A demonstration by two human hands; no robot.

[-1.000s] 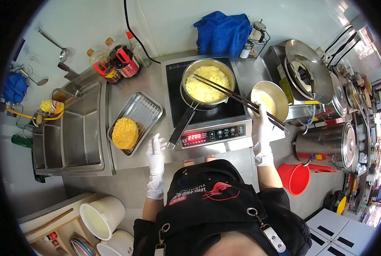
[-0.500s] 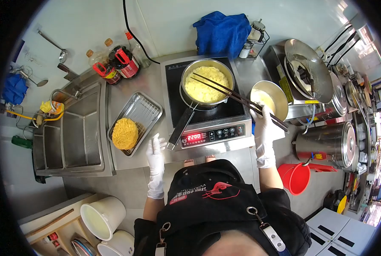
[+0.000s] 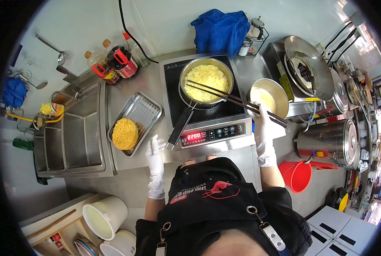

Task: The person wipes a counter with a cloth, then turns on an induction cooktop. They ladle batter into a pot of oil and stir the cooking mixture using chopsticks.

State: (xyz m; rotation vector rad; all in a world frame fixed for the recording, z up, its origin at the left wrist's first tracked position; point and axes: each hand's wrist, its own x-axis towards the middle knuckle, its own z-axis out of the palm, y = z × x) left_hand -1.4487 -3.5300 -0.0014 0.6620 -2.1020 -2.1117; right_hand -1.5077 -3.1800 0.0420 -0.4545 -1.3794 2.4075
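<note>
In the head view, my right hand (image 3: 264, 123), in a white glove, grips long dark chopsticks (image 3: 229, 97). Their tips reach left into a saucepan (image 3: 232, 83) of pale yellow, bubbling food (image 3: 207, 77). This pan stands on an induction cooker (image 3: 173, 77) whose display reads 2200, with its black handle (image 3: 180, 126) pointing toward me. My left hand (image 3: 155, 151), also gloved, hovers by the counter edge with fingers loosely apart and nothing in them. To its left, a round golden crumbly cake (image 3: 125, 134) rests on a wire rack in a metal tray (image 3: 146, 99).
A metal pot (image 3: 282, 96) with pale liquid stands right of the cooker, partly behind my right hand. Sauce bottles (image 3: 123, 64) line the back left, beside a sink (image 3: 84, 132). A wok (image 3: 303, 55) and a red bucket (image 3: 295, 175) are at right.
The chopsticks have shifted slightly left and down, with their tips still in the saucepan. My left hand keeps nearly the same place.
</note>
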